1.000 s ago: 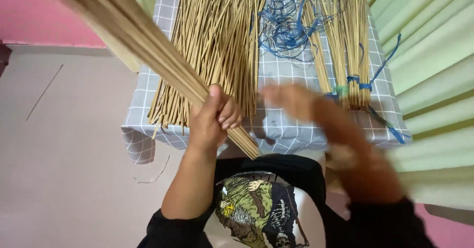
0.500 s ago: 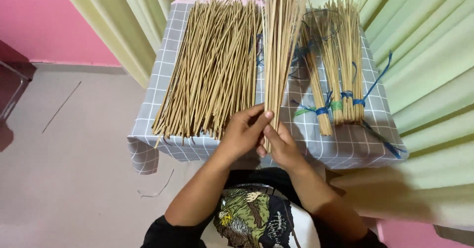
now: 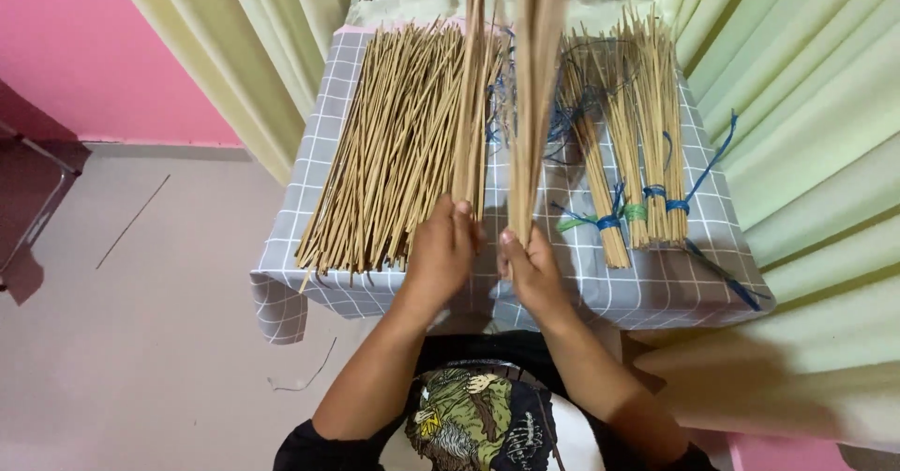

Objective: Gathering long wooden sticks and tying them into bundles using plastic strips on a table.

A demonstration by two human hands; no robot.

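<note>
My left hand grips the lower end of a bunch of thin tan sticks that stands nearly upright over the table. Just beside it, my right hand grips a second bunch of the same sticks, also upright and blurred at the top. The two bunches are a small gap apart. Under them a small table with a grey checked cloth carries a wide loose pile of sticks on the left.
Tied stick bundles bound with blue and green string lie on the table's right side, with loose blue string behind. Pale green curtains hang behind and to the right. A pink wall and bare floor are on the left.
The single bunch I held slanted to the left a second ago swung upright, and it is now split into two bunches, one in each hand.
</note>
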